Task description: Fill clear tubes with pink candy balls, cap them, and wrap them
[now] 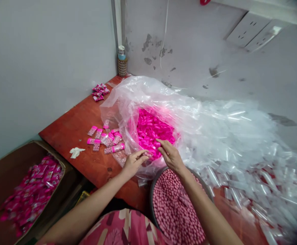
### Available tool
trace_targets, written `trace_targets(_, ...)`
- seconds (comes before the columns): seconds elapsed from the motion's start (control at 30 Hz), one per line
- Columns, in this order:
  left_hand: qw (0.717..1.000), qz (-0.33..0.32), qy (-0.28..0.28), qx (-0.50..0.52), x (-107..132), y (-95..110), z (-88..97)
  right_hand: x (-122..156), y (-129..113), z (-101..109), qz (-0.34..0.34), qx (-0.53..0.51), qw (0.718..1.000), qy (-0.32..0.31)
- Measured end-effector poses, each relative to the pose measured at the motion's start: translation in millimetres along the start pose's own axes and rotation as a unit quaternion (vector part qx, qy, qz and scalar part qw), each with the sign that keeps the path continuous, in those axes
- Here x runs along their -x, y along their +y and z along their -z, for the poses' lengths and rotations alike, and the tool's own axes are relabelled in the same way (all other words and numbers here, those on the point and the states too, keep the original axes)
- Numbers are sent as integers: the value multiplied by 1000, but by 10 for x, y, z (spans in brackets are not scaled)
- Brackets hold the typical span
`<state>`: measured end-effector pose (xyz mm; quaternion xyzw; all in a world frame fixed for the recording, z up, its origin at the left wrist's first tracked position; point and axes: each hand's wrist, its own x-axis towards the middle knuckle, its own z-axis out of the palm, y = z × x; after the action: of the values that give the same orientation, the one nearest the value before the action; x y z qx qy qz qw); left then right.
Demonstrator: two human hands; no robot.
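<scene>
A large clear plastic bag lies open on the red-brown table with a heap of bright pink caps inside. My left hand pinches a small clear tube of pink beads at the bag's front edge. My right hand reaches into the pink caps, fingers curled round one. Below both hands stands a round bowl full of small pink beads.
Filled pink-capped tubes lie on the table left of the bag, more near the wall corner. A cardboard box at the left holds many filled tubes. Clear empty tubes pile on the right. A bottle stands in the corner.
</scene>
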<state>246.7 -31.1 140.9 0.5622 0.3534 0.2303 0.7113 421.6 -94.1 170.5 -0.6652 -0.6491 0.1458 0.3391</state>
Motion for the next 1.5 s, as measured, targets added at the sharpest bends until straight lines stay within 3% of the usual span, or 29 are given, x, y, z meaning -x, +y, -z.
trace_targets(0.2,986,-85,-21,-145,129,96,-145,368,-253,33,31,52,996,-69)
trace_targets(0.5,968,-149,-92,-182,327,155,-219,800,-445,43,8,52,996,-78)
trace_targets(0.63,975,-120,-110,-149,345,123,-252,845,-468,28,-13,56,996,-70)
trace_targets(0.77,998,-14,-53,13,336,48,-319,775,-464,76,-87,-96,991,-27)
trace_targets(0.83,991,48,-21,122,331,40,-343,772,-470,99,-161,-244,956,12)
trace_targets(0.9,979,81,-5,186,325,56,-341,802,-473,97,-233,-401,885,42)
trace_targets(0.97,980,77,-7,183,321,82,-312,832,-469,73,-280,-511,810,65)
trace_targets(1.03,989,55,-19,136,319,100,-269,828,-466,45,-306,-558,766,91)
trace_targets(1.13,997,32,-50,51,324,101,-218,744,-489,38,-326,-588,735,92)
trace_targets(1.27,997,-6,-71,-8,337,80,-189,613,-558,60,-360,-622,696,-13)
trace_targets(1.33,997,-24,-72,-29,343,72,-167,586,-582,43,-378,-633,675,-36)
trace_targets(1.5,990,-68,-81,-88,346,82,-53,573,-601,-105,-396,-637,661,-3)
